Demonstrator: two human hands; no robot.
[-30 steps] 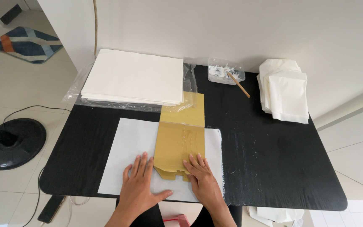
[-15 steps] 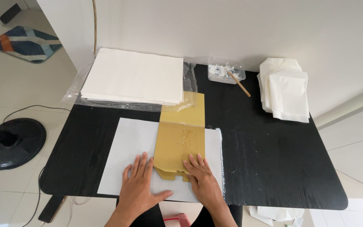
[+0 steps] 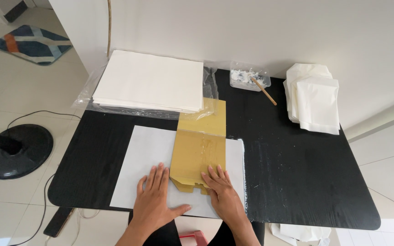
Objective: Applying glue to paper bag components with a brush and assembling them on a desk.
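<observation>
- Your left hand [image 3: 155, 200] lies flat, fingers spread and gripping nothing, on the white sheet [image 3: 147, 155] at the table's [image 3: 306, 182] near edge.
- Your right hand [image 3: 222, 193] presses flat, fingers together, on the near right corner of the gold card [image 3: 199, 150], which lies across the sheet.
- You seem to be pressing the card down; next, smoothing it calls for even pressure.
- Beyond, a paper stack [image 3: 149, 81] sits on clear wrap, far left.
- A clear tub [image 3: 247, 75] of white paste holds a stick [image 3: 264, 91].
- Far right lie folded white bags [image 3: 313, 98].
</observation>
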